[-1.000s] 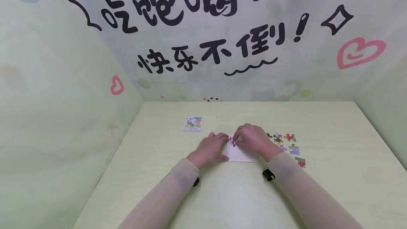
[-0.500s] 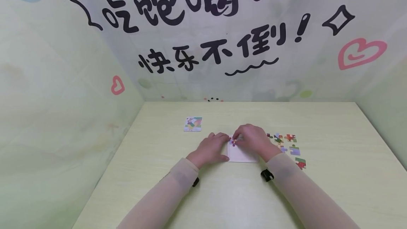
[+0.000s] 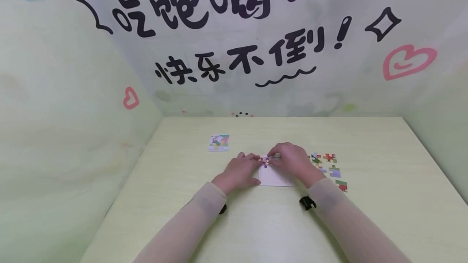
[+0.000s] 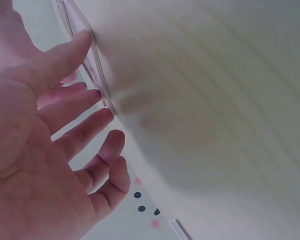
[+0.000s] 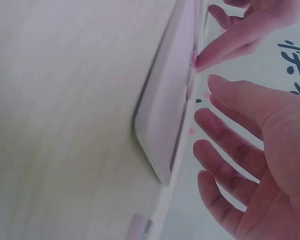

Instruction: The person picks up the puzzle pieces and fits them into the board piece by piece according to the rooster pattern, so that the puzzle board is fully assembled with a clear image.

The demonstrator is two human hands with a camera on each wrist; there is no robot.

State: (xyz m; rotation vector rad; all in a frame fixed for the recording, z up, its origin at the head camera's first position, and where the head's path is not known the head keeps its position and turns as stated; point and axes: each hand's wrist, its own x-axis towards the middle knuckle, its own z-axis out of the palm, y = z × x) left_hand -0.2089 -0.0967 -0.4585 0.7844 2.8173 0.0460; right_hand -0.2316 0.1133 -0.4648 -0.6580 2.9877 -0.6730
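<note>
A white puzzle board (image 3: 276, 177) lies on the table with a small joined patch of colourful puzzle pieces (image 3: 265, 162) near its far left corner. My left hand (image 3: 238, 172) is at the board's left side, its thumb and straight fingertips touching the edge in the left wrist view. In the right wrist view a finger of the left hand (image 5: 255, 32) presses down at the pieces. My right hand (image 3: 292, 161) hovers over the far right part of the board. Its fingers (image 5: 235, 145) are loosely bent and apart, with nothing seen between them.
Several loose puzzle pieces (image 3: 334, 171) lie right of the board, partly hidden by the right hand and forearm. A small picture card (image 3: 219, 142) with a colourful animal lies at the back left. Printed cloth walls (image 3: 204, 96) stand behind and beside the table.
The right fingers have let go of the puzzle piece and drawn slightly right, apart from each other. A left fingertip has come onto the pieces. The head view has shifted a little.
</note>
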